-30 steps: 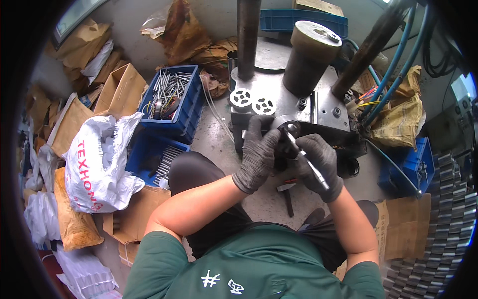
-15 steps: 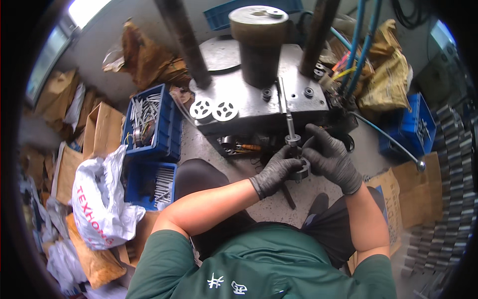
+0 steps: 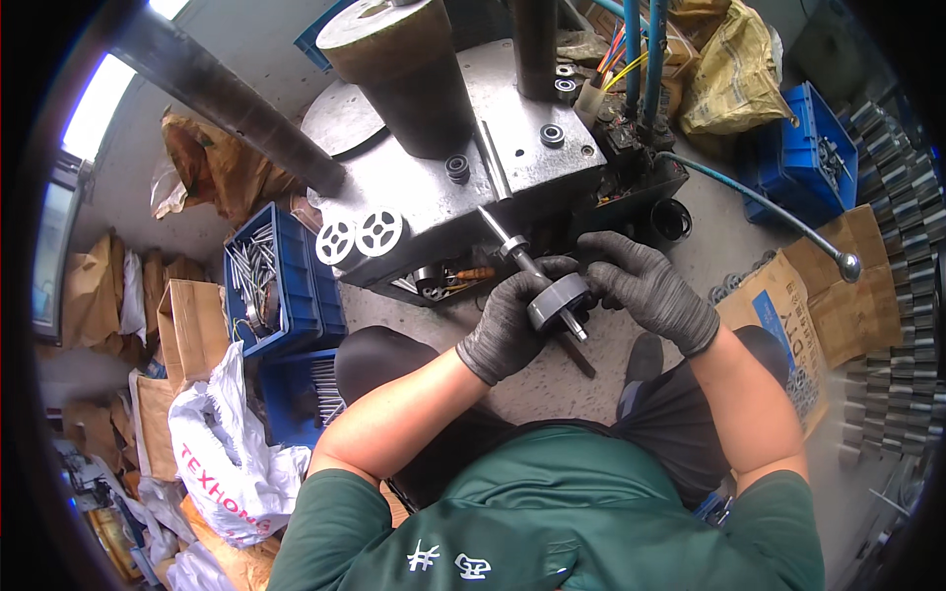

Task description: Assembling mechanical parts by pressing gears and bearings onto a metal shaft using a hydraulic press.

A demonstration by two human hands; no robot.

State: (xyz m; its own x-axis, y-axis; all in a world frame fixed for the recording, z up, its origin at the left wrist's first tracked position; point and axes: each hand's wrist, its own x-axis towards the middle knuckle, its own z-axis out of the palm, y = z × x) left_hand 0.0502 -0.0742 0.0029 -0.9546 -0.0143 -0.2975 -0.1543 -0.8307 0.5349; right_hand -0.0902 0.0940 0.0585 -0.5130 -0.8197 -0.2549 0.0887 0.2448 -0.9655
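Observation:
My gloved left hand (image 3: 507, 330) is closed around a metal shaft (image 3: 505, 232) that carries a thick dark grey ring (image 3: 559, 299) near its lower end and a small collar higher up. The shaft leans, its upper end towards the steel work table (image 3: 414, 212) and its short lower tip poking out below the ring. Just right of the ring is my gloved right hand (image 3: 658, 294), fingers stretched out and apart, with nothing seen in them; whether a fingertip touches the ring I cannot tell. A second rod (image 3: 495, 163) lies on the table between small bearings (image 3: 457, 168).
A heavy cylinder (image 3: 404, 89) and dark columns (image 3: 232, 103) rise from the table. Two white spoked discs (image 3: 379, 233) sit at its left edge. A ball-ended lever (image 3: 848, 266) juts out at right. Blue crates (image 3: 315, 286) of metal rods stand left; stacked metal parts (image 3: 887, 325) line the right.
My left hand has tilted the shaft and ring, so the ring now shows more fully with the tip below it. My right hand stays beside it. The view has shifted and turned.

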